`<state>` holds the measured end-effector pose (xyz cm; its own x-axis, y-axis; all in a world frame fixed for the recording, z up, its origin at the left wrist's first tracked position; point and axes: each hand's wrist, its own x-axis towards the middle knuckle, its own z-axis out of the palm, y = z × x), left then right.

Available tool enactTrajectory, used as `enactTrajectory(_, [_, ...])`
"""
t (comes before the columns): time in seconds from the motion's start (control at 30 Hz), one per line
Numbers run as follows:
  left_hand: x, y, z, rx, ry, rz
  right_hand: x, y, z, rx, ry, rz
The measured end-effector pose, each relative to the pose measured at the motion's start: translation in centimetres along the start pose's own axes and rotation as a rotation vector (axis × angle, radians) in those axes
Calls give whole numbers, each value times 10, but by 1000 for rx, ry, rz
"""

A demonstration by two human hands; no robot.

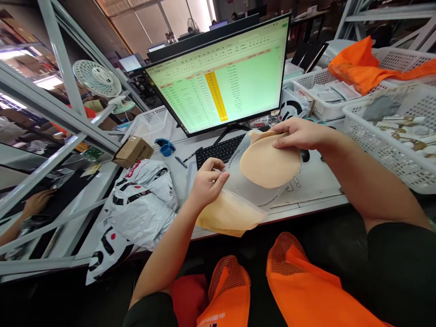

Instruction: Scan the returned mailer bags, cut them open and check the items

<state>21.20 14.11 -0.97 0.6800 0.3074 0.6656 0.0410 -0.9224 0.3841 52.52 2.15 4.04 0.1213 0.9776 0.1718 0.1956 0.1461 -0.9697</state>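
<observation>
Right fingers (pixel 285 141) pinch a smooth, flat tan disc (pixel 267 164); left fingers (pixel 220 182) curl beside a translucent bag (pixel 250 194), grip unclear

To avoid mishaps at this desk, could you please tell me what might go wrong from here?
The right hand grips the tan disc only near its edge, so it might slip or bend. The white plastic packaging hangs partly over the desk's front edge and could slide off.

A window (pixel 205 10) glows brightly at the back. Grey metal frames (pixel 65 59) flank the white table (pixel 186 144).
</observation>
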Motion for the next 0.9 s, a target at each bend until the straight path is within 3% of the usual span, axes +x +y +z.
enactTrajectory(0.17, [4,4,-6,122,60,70,-6,-32,20,-90,56,-102])
enactTrajectory(0.4, [0,4,-13,195,273,224,-27,-74,71,-623,-145,-269])
enactTrajectory(0.73, [5,7,-13,145,477,217,-34,-62,118,-890,-175,-454])
enactTrajectory(0.9, [11,8,-15,112,589,131,-27,-55,143,-857,-151,-490])
